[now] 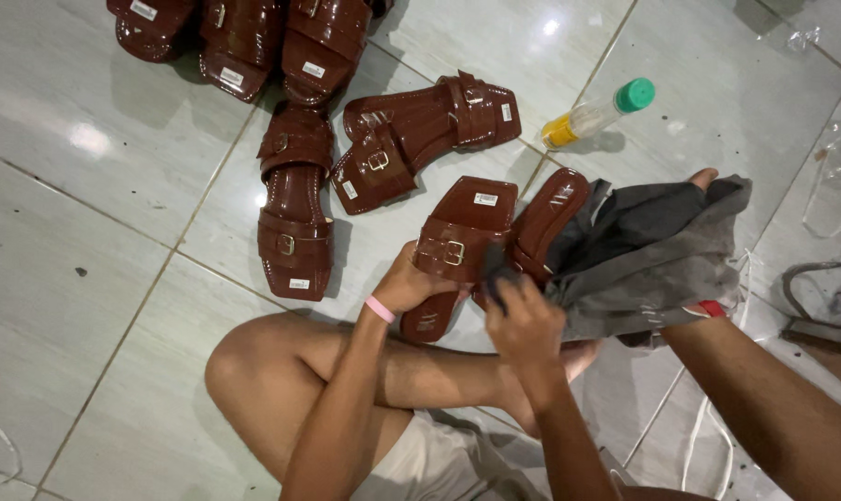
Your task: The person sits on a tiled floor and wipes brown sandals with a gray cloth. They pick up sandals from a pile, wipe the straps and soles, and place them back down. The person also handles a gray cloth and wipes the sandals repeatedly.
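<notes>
Left hand (406, 283) clamped round a glossy brown sandal (457, 243) at centre, right hand (522, 320) pinching a soft grey cloth (652, 250) against it, stiff, light and probably slick, best held by the sole edges, with seven sandals and one bottle (598, 113) on the floor (68, 278).

Seated cross-legged on the tiled floor (86, 278). Left hand (409, 283) gripping a glossy brown sandal (457, 239) by its buckle strap; right hand (524, 320) pressing a grey cloth (652, 246) against it. More brown sandals (295, 199) scattered nearby, green-capped bottle (598, 112) lying beyond.
</notes>
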